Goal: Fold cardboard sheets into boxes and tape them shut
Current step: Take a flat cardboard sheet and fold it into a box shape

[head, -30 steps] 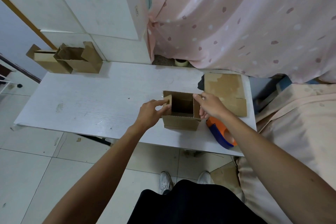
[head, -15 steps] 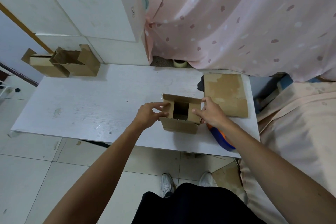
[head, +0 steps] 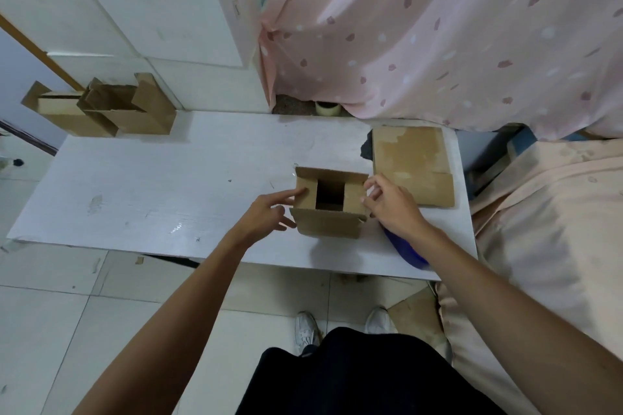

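Cardboard box [head: 328, 226] stands near-right on the bench [head: 168, 195], open left hand [head: 266, 216] touching one flap, right hand [head: 391, 205] curled at the other, grip unclear; the person should press both level together.

A home room, seemingly. A pink spotted curtain [head: 438, 27] hangs behind the white table [head: 168, 185]; floor tiles [head: 50, 330] lie beneath it.

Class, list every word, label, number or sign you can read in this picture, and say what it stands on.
No text can be read.
Small dark mark on the side of the large white box: too small and blurred to read.
The cardboard box and the flat cardboard sheet show no print.
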